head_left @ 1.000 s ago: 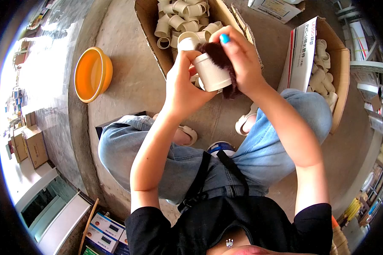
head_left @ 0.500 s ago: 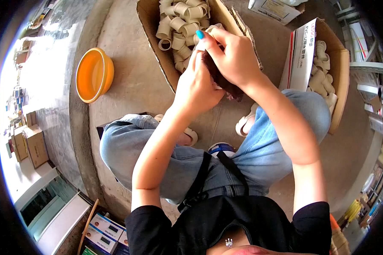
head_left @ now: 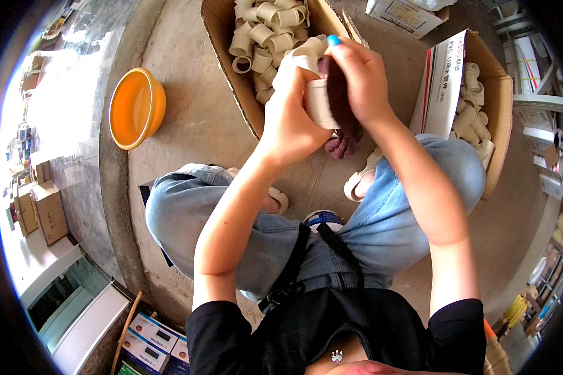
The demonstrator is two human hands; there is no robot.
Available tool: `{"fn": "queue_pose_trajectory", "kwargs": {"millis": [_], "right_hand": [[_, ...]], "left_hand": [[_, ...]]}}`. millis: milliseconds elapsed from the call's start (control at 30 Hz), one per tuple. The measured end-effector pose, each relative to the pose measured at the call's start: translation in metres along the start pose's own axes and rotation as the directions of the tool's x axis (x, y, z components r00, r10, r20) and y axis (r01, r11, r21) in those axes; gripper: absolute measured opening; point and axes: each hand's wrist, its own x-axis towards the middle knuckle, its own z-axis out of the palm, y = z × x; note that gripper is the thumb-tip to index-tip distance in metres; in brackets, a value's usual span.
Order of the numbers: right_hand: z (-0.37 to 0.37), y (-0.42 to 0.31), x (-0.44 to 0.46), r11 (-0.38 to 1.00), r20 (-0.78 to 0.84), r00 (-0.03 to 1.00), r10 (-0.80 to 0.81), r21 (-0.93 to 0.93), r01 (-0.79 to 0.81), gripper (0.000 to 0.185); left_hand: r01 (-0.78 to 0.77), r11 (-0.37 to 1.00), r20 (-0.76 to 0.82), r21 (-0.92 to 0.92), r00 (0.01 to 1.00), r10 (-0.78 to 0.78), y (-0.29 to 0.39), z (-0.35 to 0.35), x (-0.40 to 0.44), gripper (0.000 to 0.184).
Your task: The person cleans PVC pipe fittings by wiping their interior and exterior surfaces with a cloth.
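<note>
My left hand (head_left: 286,119) is wrapped round a cream plastic pipe fitting (head_left: 319,103), whose wide round end faces right. In my right hand (head_left: 368,84) is a dark maroon cloth (head_left: 340,100), pressed against the right side of the fitting. A bunched end of the cloth hangs below. Both hands are above the near right edge of an open cardboard box (head_left: 226,47), which holds many similar cream pipe fittings (head_left: 261,34). The fingertips of my left hand are partly hidden behind the fitting.
At the left stands an orange plastic basin (head_left: 159,107) on the concrete floor. A second cardboard box (head_left: 502,119) with pipe fittings is at the right, beside my knee. Behind it lies another carton (head_left: 397,17). Shelves line the right edge; a white and blue tub sits between my legs.
My hands have moved apart a little and turned, so the fitting now shows between them. The cloth has shifted from over the fitting to its right side.
</note>
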Motion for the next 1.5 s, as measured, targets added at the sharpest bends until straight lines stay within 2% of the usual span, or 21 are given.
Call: {"fn": "queue_pose_trajectory", "kwargs": {"millis": [67,100,167,233,333,367,400,500,567,733,767,867,900,967,1067,1100,1133,1233,1267,1367,1500], "right_hand": [[-0.003,0.011,0.001,0.861,0.004,0.971,0.238,0.461,-0.213,0.017],[0.001,0.019,0.002,0.717,0.034,0.976,0.213,0.674,-0.180,0.017],[0.001,0.028,0.002,0.676,0.037,0.980,0.198,0.718,-0.163,0.017],[0.014,0.014,-0.003,0.876,-0.186,0.982,0.044,0.479,0.052,0.017],[0.013,0.007,0.000,0.984,-0.095,0.989,-0.115,0.122,0.127,0.024],[0.011,0.002,0.001,0.996,-0.025,0.998,-0.060,0.060,0.061,0.027],[0.013,-0.003,-0.001,0.998,-0.027,0.998,-0.056,-0.038,0.055,0.030],[0.017,-0.016,-0.004,0.918,-0.005,0.982,-0.190,-0.355,0.176,0.028],[0.025,-0.020,-0.010,0.792,0.001,0.966,-0.259,-0.572,0.214,0.025],[0.030,-0.011,-0.012,0.704,-0.063,0.971,-0.230,-0.700,0.122,0.023],[0.028,-0.008,-0.009,0.739,-0.108,0.974,-0.199,-0.669,0.077,0.024],[0.015,-0.009,-0.002,0.975,-0.092,0.995,-0.045,-0.221,0.023,0.030],[0.007,-0.007,-0.001,0.992,-0.029,0.998,0.048,-0.112,-0.051,0.027],[0.013,0.000,-0.008,0.969,-0.280,0.955,0.102,0.245,-0.032,0.021],[0.018,0.009,-0.013,0.929,-0.287,0.957,0.043,0.364,0.067,0.018],[0.014,0.008,-0.009,0.957,-0.251,0.968,0.013,0.283,0.061,0.019],[0.011,0.007,-0.006,0.978,-0.215,0.976,-0.018,0.199,0.062,0.020],[0.001,0.001,0.011,0.998,-0.088,0.996,-0.034,-0.054,0.029,0.023],[-0.001,-0.003,0.013,0.988,-0.076,0.995,-0.071,-0.143,0.060,0.026],[0.002,-0.011,0.014,0.820,0.008,0.963,-0.271,-0.522,0.235,0.024],[0.011,-0.018,0.005,0.661,0.086,0.967,-0.240,-0.715,0.228,0.023]], "left_hand": [[0.045,0.946,0.017,-0.321,0.999,-0.042,0.007,-0.001,-0.004,0.042],[0.038,0.905,-0.019,-0.423,0.999,-0.051,0.004,0.002,-0.006,0.042],[0.057,0.804,-0.015,-0.592,0.996,-0.082,0.003,0.006,-0.006,0.046],[0.041,0.932,0.024,-0.359,0.999,-0.035,0.000,-0.003,-0.005,0.047],[-0.035,0.998,0.040,-0.056,0.999,0.037,-0.002,-0.013,0.001,0.050],[-0.062,0.998,0.038,0.032,0.997,0.061,-0.002,-0.014,0.001,0.051],[-0.009,0.995,0.069,0.102,0.998,0.002,0.009,-0.016,0.002,0.058],[-0.078,0.882,0.001,0.465,0.996,0.087,0.015,-0.010,-0.003,0.050],[-0.136,0.749,0.041,0.649,0.989,0.143,0.013,0.000,-0.005,0.076],[-0.102,0.791,-0.035,0.604,0.987,0.154,-0.001,0.011,-0.003,0.075],[-0.161,0.862,-0.075,0.480,0.972,0.223,-0.001,0.009,-0.002,0.056],[-0.049,0.976,-0.109,0.211,0.991,0.073,0.001,0.004,-0.001,0.035],[0.087,0.996,-0.100,0.013,0.991,-0.085,0.005,0.003,-0.001,0.039],[0.123,0.910,-0.060,-0.396,0.986,-0.159,0.017,0.005,-0.003,0.044],[0.103,0.838,-0.082,-0.536,0.982,-0.173,0.004,0.012,-0.004,0.047],[0.125,0.822,-0.075,-0.555,0.977,-0.200,0.005,0.011,-0.004,0.050],[0.202,0.852,-0.017,-0.483,0.971,-0.239,0.014,0.006,-0.004,0.047],[0.101,0.991,-0.002,-0.083,0.995,-0.102,0.003,-0.002,0.004,0.046],[-0.121,0.973,-0.035,0.195,0.991,0.131,-0.018,-0.005,0.008,0.046],[-0.194,0.905,0.001,0.378,0.978,0.209,0.007,-0.008,0.003,0.051],[-0.219,0.862,0.032,0.457,0.973,0.230,0.002,-0.004,0.003,0.054]]}}
